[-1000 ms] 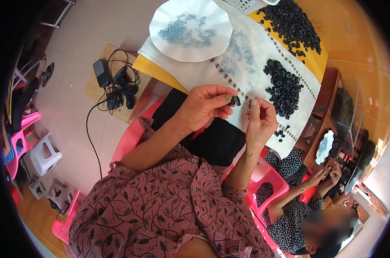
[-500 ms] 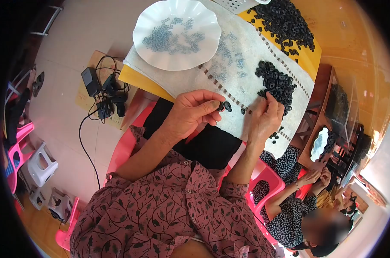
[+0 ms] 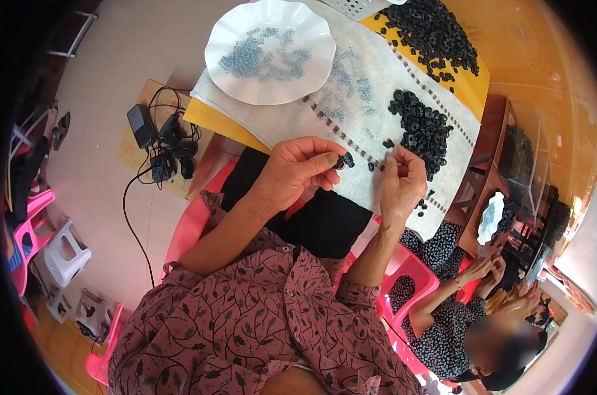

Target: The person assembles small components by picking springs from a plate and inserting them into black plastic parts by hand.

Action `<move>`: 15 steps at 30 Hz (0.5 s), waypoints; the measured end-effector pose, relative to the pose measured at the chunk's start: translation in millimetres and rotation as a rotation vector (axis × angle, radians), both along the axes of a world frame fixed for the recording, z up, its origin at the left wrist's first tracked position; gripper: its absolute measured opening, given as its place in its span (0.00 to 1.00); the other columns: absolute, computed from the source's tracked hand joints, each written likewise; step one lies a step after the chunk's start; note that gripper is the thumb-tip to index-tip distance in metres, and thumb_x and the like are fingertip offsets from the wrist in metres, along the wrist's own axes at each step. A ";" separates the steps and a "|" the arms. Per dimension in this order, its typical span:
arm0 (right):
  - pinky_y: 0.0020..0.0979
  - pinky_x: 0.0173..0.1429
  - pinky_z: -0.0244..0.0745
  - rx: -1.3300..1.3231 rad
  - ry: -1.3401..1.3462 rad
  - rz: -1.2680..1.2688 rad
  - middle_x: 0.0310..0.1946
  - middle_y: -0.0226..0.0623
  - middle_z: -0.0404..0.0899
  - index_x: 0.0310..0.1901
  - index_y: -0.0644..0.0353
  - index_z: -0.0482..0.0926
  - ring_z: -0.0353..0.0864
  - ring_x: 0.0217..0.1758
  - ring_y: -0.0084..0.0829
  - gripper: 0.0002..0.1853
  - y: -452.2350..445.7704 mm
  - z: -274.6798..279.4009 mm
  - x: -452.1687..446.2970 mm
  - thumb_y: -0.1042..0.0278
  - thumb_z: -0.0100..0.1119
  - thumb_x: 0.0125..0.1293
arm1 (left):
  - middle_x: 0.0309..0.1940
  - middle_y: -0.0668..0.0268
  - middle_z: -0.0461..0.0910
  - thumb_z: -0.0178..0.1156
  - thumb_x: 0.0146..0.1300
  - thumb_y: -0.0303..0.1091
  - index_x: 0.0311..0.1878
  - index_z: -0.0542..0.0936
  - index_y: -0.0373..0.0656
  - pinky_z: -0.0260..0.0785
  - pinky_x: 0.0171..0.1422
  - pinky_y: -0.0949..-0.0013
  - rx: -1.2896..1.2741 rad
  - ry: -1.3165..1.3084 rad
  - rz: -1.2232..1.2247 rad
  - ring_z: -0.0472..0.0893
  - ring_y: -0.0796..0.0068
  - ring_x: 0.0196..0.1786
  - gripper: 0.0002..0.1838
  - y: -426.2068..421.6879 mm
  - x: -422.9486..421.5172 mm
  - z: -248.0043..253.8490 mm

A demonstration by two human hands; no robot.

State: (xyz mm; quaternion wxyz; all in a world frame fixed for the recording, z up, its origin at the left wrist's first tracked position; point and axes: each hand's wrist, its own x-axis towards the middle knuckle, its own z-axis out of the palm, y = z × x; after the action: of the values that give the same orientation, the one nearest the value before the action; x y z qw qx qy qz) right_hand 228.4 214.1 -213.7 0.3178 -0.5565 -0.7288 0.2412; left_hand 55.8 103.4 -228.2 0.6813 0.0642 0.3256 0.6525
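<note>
My left hand (image 3: 301, 168) is closed in a pinch around small black parts (image 3: 345, 160), held above the near edge of the white cloth (image 3: 278, 125). Their exact shape is partly covered by the thumb and fingers. My right hand (image 3: 403, 187) is closed too, with a small black piece (image 3: 388, 143) at its fingertips, just left of a heap of black ring-like parts (image 3: 423, 128). Whether that piece is lifted or touching the cloth, I cannot tell. Small clear bluish pieces (image 3: 344, 79) lie scattered on the cloth.
A white scalloped plate (image 3: 223, 29) holds more clear pieces. Behind it are a white basket (image 3: 357, 6) and a larger black heap (image 3: 436, 36). Cables and adapters (image 3: 163, 138) lie on a box at left. A co-worker's hands (image 3: 492, 266) are at the right.
My right hand has drawn left, away from the black heap, and a small black piece has come along at its fingertips. My left hand has stayed nearly still.
</note>
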 end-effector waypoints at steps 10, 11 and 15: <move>0.32 0.37 0.75 0.223 -0.264 0.149 0.34 0.41 0.77 0.42 0.61 0.82 0.79 0.32 0.36 0.11 7.2 19.5 -12.5 0.81 0.58 0.57 | 0.35 0.65 0.82 0.56 0.68 0.26 0.51 0.78 0.35 0.79 0.33 0.72 0.003 0.027 -0.013 0.81 0.81 0.31 0.11 0.5 3.2 2.3; 0.32 0.37 0.75 0.223 -0.262 0.149 0.34 0.41 0.77 0.42 0.61 0.82 0.79 0.32 0.36 0.11 8.1 18.0 -11.1 0.81 0.58 0.57 | 0.35 0.65 0.82 0.56 0.68 0.26 0.51 0.78 0.35 0.79 0.33 0.72 0.003 0.029 -0.013 0.81 0.81 0.31 0.11 0.7 3.5 2.0; 0.32 0.36 0.75 0.203 -0.312 0.204 0.34 0.40 0.76 0.40 0.61 0.81 0.80 0.32 0.35 0.09 12.4 8.1 -1.5 0.80 0.60 0.57 | 0.35 0.65 0.82 0.56 0.68 0.26 0.50 0.79 0.35 0.79 0.32 0.72 0.004 0.051 -0.014 0.81 0.80 0.31 0.10 0.7 4.3 2.2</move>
State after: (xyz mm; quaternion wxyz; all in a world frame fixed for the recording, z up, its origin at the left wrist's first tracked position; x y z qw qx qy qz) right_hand 226.9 226.6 -205.7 0.2293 -0.4755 -0.8424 0.1085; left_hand 60.1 104.1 -226.0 0.6771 0.0841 0.3410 0.6466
